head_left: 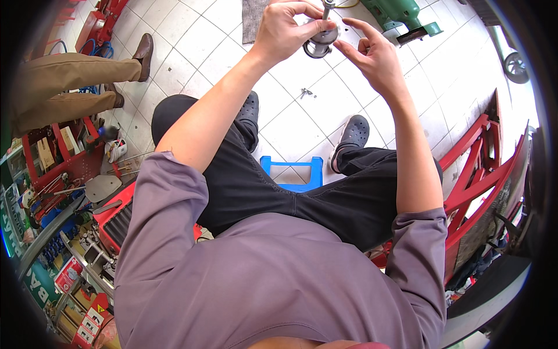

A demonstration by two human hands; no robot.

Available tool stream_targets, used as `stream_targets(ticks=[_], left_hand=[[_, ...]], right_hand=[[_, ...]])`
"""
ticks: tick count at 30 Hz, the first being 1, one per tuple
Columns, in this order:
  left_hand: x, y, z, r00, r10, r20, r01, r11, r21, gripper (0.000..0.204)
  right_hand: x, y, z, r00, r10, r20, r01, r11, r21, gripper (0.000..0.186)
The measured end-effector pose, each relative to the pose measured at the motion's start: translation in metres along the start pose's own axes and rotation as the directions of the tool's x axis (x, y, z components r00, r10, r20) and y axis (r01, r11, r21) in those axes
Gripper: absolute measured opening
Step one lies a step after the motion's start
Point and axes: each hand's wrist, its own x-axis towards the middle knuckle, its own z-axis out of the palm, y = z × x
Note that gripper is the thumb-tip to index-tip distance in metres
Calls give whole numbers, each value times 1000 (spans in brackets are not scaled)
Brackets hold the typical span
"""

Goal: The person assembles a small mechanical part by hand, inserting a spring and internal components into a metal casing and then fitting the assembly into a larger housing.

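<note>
My left hand (282,32) is closed on a round grey metal part with a shaft (324,38), held up at the top middle of the head view. A thin shaft rises from the part's middle, and a ring-like rim shows at its lower side. To the right of it is my right hand (375,61), with thumb and forefinger apart. Their tips come close to the part's right side; whether the thumb touches it, I cannot tell. Under my hands, a few small metal pieces (306,93) lie on the tiled floor.
A green metal machine housing (395,13) lies at the far right. Between my feet is a blue stool (315,173). Red metal frames (474,151) stand at right. Another person's trousered legs (87,72) are at left, above crowded tools and a red toolbox (116,215).
</note>
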Motion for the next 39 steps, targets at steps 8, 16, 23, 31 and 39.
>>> stream_targets(ticks=[8,16,23,31,39], left_hand=[[0,0,0,1000,4,-1,-4,1000,-7,8],[0,-1,1,1000,1,-7,-1,1000,-12,7],[-2,2,-3,999,11,-35,-11,1000,18,10],[2,-3,2,997,-28,-75,24,998,-50,16],[-1,-1,3,999,-30,-43,25,995,-101,11]], right_hand=[[-4,-10,4,1000,26,1,-25,997,-68,46],[-3,-6,7,1000,20,-23,-20,1000,3,41],[-12,-31,-15,789,-125,601,-217,859,463,40],[-1,-6,-14,995,-26,99,-22,891,454,30],[1,3,-9,999,-22,-34,29,974,226,41]])
